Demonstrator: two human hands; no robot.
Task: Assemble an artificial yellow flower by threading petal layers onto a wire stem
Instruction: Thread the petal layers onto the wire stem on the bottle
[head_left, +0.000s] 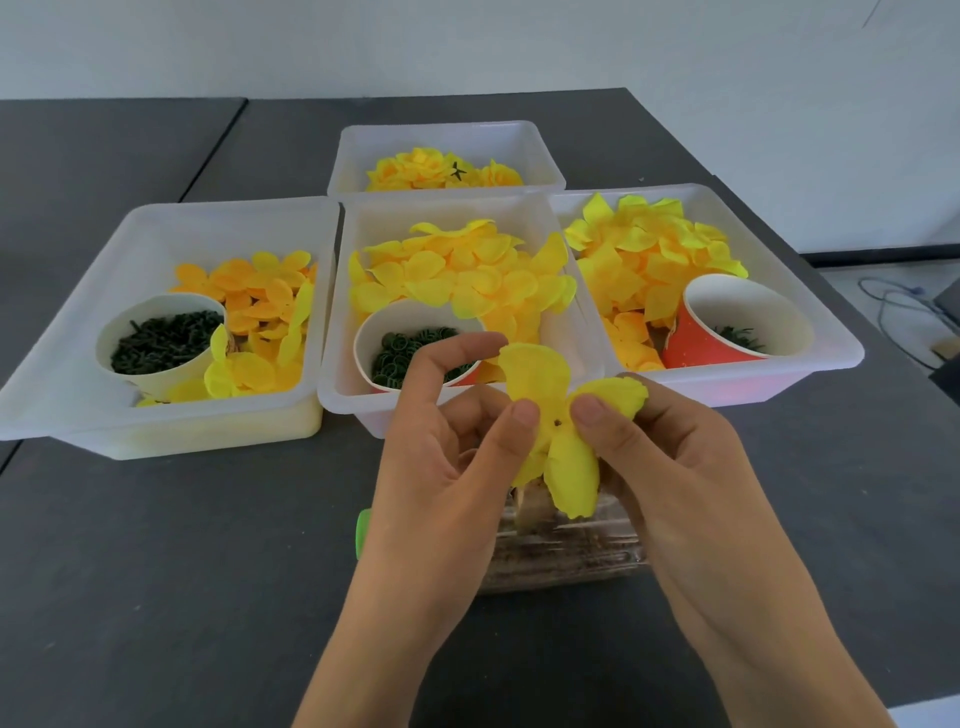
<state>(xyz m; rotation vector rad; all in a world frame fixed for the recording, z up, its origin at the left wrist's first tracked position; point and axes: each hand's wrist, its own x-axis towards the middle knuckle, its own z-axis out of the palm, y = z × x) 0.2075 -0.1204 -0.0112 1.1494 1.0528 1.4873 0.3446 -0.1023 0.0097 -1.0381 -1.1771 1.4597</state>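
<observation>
Both the left hand (457, 457) and right hand (670, 457) pinch one yellow petal layer (550, 415), just before the middle tray (343, 395). It looks like threading is underway; next, the center hole needs the stem, which I cannot see.

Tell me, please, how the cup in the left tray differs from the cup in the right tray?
The cup in the left tray is pale cream outside, while the cup in the right tray is red outside. The left cup is nearly full of dark green pieces; the right cup shows only a few at its bottom. The left cup tilts slightly, the right cup leans far over toward the camera. Both are white inside and sit beside yellow petals.
</observation>
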